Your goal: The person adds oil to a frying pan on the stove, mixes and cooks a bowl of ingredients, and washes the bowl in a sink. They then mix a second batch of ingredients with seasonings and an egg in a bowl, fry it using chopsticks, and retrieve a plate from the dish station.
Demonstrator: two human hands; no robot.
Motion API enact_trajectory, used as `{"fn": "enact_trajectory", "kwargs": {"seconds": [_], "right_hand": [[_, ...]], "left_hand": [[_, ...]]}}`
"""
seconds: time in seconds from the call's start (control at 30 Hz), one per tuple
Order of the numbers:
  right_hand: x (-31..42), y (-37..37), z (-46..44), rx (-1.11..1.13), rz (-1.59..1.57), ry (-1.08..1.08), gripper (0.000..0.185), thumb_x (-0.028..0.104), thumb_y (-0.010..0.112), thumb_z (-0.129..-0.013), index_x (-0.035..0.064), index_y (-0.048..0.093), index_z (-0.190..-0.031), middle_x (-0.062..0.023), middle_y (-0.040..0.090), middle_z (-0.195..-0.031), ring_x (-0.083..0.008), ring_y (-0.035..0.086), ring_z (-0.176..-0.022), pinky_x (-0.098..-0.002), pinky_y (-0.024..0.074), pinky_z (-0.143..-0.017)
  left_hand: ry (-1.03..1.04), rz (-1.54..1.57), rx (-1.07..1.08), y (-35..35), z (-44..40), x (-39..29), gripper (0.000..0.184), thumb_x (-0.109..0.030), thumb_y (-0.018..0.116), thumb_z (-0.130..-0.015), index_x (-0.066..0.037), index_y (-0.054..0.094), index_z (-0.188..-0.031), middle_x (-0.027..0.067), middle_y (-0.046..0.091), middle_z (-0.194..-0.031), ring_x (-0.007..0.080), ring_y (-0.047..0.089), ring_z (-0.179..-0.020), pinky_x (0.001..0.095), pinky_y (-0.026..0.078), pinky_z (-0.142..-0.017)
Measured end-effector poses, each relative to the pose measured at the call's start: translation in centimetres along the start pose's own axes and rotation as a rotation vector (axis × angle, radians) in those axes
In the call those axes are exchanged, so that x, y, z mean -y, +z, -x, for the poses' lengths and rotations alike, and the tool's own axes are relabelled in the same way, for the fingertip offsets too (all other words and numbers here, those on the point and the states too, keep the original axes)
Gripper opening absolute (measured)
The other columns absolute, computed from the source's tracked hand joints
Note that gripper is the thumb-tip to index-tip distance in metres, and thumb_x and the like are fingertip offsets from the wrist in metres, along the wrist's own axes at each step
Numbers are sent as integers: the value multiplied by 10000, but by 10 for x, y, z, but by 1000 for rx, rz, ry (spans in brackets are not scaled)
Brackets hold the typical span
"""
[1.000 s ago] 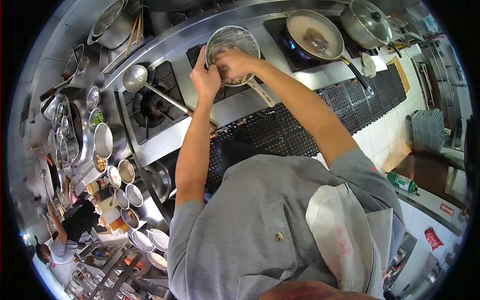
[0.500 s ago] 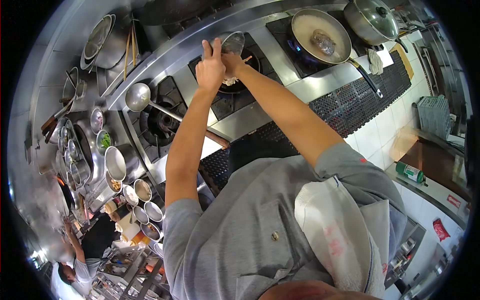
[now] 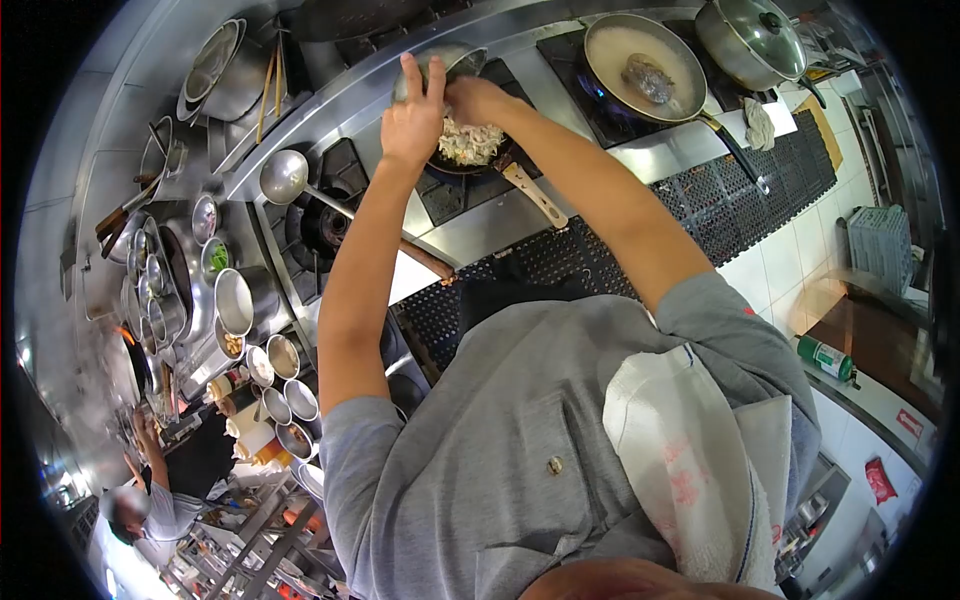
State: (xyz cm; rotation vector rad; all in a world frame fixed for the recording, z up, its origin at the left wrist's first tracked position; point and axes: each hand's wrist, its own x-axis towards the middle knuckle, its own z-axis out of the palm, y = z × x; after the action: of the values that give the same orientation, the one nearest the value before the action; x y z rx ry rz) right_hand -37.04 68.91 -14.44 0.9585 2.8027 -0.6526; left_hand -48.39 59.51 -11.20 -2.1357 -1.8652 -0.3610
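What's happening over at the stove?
Someone has both hands at a metal bowl: the left hand beside it, the right hand near its mouth. Below is a pan with pale, chopped-looking food in it. To the right, a larger pan holds cloudy liquid and a dark lump over a blue flame. A co-worker stands at another station.
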Motion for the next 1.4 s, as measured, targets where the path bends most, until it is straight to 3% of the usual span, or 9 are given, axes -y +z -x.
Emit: {"fn": "enact_trajectory", "kwargs": {"seconds": [0.23, 0.3, 0.37, 0.53, 0.77, 0.9, 1.07, 1.17, 1.4], "right_hand": [[-26, 50, -34, -991, -292, -98, 238, 40, 580, -730, -37, 637, -948, -218, 642, -987, -381, 583, -1000, -439, 452, -906], [-9, 69, -44, -959, -404, -34, 244, 13, 581, -740, -32, 627, -976, -189, 641, -985, -333, 599, -983, -396, 456, -894], [4, 90, -53, -374, -1466, -144, 275, -18, 528, -843, -40, 573, -1114, -143, 615, -1113, -237, 590, -1035, -325, 464, -878], [21, 33, -47, -819, -1123, -280, 280, 20, 556, -834, 28, 609, -1109, -120, 650, -972, -231, 606, -970, -330, 462, -856], [0, 27, -20, -217, 17, -463, 308, 127, 625, -771, 57, 621, -1071, -149, 610, -1104, -324, 567, -1084, -419, 468, -878], [-10, 11, -33, -864, -68, -61, 328, 158, 642, -746, 34, 610, -1047, -146, 562, -1119, -344, 529, -1097, -427, 468, -851], [-15, 74, -52, -574, -160, -366, 228, 138, 575, -748, 24, 623, -939, -186, 611, -968, -360, 604, -918, -436, 476, -824], [-21, 27, -15, 25, -272, -198, 154, 140, 571, -721, 18, 636, -788, -172, 641, -805, -344, 632, -813, -426, 498, -739], [-29, 47, 10, 58, 38, -127, 148, 122, 607, -722, -5, 656, -780, -199, 654, -809, -361, 643, -828, -439, 502, -711]], "left_hand": [[-200, 284, -314, -13, 4, 7, 578, 1, 513, -765, -134, 497, -1327, 293, 531, -1241, 427, 650, -811, 431, 537, -684], [-213, 474, -452, -6, 10, 8, 592, 30, 504, -755, -107, 486, -1330, 319, 504, -1256, 423, 649, -798, 427, 525, -636], [-258, 442, -462, 1, 19, 9, 604, 44, 511, -742, -95, 496, -1329, 298, 569, -1176, 404, 651, -780, 416, 513, -635], [-409, 648, -427, 7, 27, 18, 599, 48, 503, -754, -84, 487, -1338, 262, 653, -914, 310, 661, -665, 353, 507, -617], [-506, 651, -342, 4, 31, 32, 596, 50, 502, -757, -70, 483, -1341, 242, 657, -854, 240, 636, -604, 328, 498, -601], [-428, 734, -401, 2, 25, 18, 600, 50, 498, -756, -79, 484, -1341, 241, 658, -921, 262, 658, -644, 331, 499, -585], [-255, 552, -443, 12, 13, 13, 611, 61, 478, -744, -91, 484, -1335, 297, 495, -1285, 394, 648, -738, 391, 520, -605], [-356, 491, -442, 20, 13, 20, 612, 56, 478, -740, -79, 476, -1337, 309, 507, -1260, 408, 647, -747, 403, 517, -611], [-640, 609, -542, 1, 20, 45, 590, 38, 482, -740, -31, 465, -1326, 280, 630, -1061, 415, 647, -867, 415, 501, -776]]}}
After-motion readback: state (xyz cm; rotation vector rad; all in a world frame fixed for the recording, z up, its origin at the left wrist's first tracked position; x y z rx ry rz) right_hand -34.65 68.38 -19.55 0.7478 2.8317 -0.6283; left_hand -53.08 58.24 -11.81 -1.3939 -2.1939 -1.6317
